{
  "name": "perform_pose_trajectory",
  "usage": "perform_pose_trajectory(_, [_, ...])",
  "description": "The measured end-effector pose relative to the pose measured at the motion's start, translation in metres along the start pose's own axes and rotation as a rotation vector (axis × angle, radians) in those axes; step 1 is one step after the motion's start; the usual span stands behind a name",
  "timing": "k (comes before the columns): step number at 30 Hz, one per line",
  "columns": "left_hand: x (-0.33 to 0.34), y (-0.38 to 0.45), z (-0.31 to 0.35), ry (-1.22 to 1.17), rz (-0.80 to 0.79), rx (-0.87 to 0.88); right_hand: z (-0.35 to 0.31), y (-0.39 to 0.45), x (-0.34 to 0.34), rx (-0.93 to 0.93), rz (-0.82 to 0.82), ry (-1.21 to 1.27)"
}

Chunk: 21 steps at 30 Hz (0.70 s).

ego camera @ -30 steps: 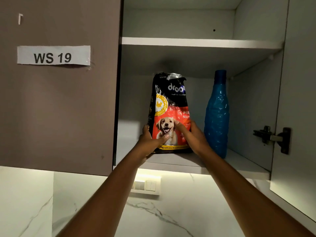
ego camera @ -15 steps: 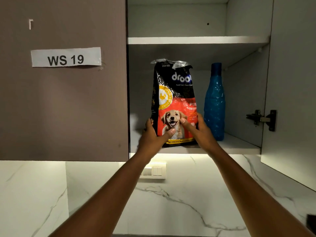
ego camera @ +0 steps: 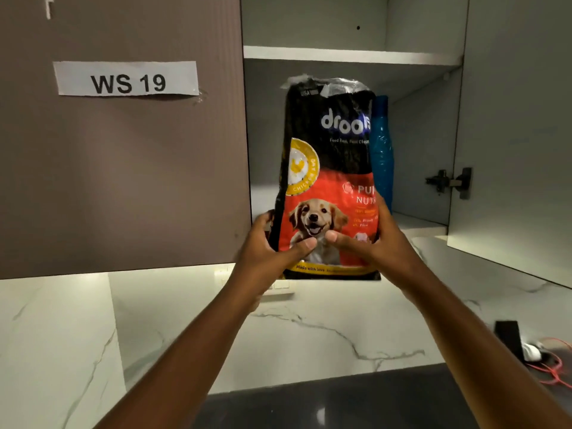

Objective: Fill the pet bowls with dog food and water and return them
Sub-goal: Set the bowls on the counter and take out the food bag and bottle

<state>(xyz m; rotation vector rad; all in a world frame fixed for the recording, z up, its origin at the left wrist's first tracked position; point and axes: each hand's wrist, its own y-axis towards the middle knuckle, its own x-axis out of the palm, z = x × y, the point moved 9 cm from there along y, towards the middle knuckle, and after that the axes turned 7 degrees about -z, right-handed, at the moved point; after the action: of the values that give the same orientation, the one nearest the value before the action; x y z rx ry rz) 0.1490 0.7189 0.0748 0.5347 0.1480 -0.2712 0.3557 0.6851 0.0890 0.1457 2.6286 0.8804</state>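
A black and red dog food bag (ego camera: pixel 328 168) with a puppy picture hangs upright in front of the open wall cabinet, off the shelf. My left hand (ego camera: pixel 269 246) grips its lower left edge, thumb across the front. My right hand (ego camera: pixel 374 243) grips the lower right edge, thumb on the front too. The torn top of the bag is crumpled. A blue water bottle (ego camera: pixel 383 150) stands on the lower shelf (ego camera: pixel 414 226), mostly hidden behind the bag. No pet bowls are in view.
The cabinet's right door (ego camera: pixel 520 134) stands open, with a hinge (ego camera: pixel 448 181) on it. The shut left door (ego camera: pixel 123 165) bears a "WS 19" label. Below are a marble backsplash, a dark countertop (ego camera: pixel 340 404), and at the right a black object with a red cable (ego camera: pixel 554 363).
Both hands have lifted the dog food bag off the lower shelf and drawn it out toward me; it now covers most of the blue bottle. The view has tilted down to show the countertop.
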Motion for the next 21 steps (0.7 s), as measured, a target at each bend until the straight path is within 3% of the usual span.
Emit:
perform_pose_trajectory(14, [0.017, -0.145, -0.176, 0.167, -0.410, -0.265, 0.107, -0.172, 0.102, 0.282, -0.133, -0.100])
perform_pose_trajectory(21, [0.033, -0.208, -0.265, 0.214, -0.416, -0.445, 0.189, -0.230, 0.155, 0.419, -0.254, -0.153])
